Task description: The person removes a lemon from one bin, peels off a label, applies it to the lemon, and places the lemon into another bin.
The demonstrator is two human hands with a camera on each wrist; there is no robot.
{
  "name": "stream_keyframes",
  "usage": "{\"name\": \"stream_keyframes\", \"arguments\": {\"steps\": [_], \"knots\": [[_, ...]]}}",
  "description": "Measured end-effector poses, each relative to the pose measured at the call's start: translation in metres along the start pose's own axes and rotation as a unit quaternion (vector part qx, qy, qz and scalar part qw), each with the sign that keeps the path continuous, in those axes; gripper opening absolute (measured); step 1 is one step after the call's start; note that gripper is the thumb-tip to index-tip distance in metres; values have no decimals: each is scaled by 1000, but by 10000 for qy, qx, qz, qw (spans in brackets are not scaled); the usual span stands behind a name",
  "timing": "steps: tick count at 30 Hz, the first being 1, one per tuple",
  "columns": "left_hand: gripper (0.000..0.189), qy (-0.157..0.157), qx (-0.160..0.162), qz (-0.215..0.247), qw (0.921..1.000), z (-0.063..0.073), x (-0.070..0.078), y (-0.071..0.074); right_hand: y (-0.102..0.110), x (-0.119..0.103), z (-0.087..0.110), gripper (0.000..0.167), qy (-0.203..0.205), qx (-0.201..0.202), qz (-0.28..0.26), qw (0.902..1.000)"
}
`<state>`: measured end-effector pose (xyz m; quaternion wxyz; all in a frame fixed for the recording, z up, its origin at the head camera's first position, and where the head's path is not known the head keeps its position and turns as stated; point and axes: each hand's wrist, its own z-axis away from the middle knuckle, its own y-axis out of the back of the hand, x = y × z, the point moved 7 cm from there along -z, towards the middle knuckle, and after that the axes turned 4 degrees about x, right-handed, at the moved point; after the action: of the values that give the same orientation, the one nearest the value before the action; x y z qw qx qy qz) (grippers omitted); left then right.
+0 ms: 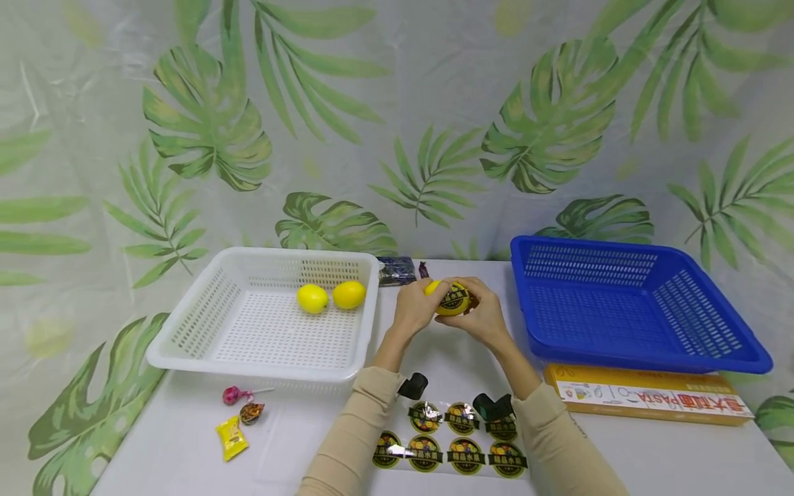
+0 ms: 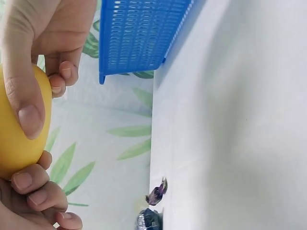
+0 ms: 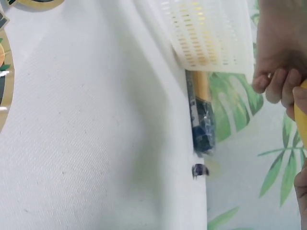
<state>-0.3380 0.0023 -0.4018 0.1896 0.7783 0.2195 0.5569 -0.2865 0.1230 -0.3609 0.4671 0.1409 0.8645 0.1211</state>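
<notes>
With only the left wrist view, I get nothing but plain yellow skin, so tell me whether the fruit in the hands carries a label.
Observer: It does: the head view shows a round, dark label on the yellow fruit, between the left hand and the right hand.

Operator: Now check for more fruit like it.

Observer: Two more yellow fruits lie in the white basket.
</notes>
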Motion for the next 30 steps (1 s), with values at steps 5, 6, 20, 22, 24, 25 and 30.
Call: {"name": "stream_keyframes", "arguments": {"steps": [5, 6, 20, 22, 24, 25, 30], "knots": [[49, 216, 178, 108, 9995, 3, -5, 0, -2, 4, 1, 59, -71, -92, -12, 9999], [50, 239, 192, 55, 9995, 4, -6, 0, -3, 4, 1, 59, -72, -93, -5, 9999], [58, 34, 121, -672, 9977, 10, 3, 0, -2, 7, -1, 57, -338, -348, -53, 9988], [56, -3, -12, -348, 9994, 11, 1, -2, -2, 9, -1, 58, -377, -435, -107, 9983], [51, -82, -75, 85, 9999, 12, -2, -4, -2, 10, -2, 58, -427, -511, -178, 9976], [49, -162, -66, 293, 9994, 12, -3, -4, -2, 11, -2, 58, -460, -542, -203, 9973], [38, -743, 421, 1054, 9908, 14, -5, -1, -3, 13, -3, 58, -668, -589, -383, 9953]]}}
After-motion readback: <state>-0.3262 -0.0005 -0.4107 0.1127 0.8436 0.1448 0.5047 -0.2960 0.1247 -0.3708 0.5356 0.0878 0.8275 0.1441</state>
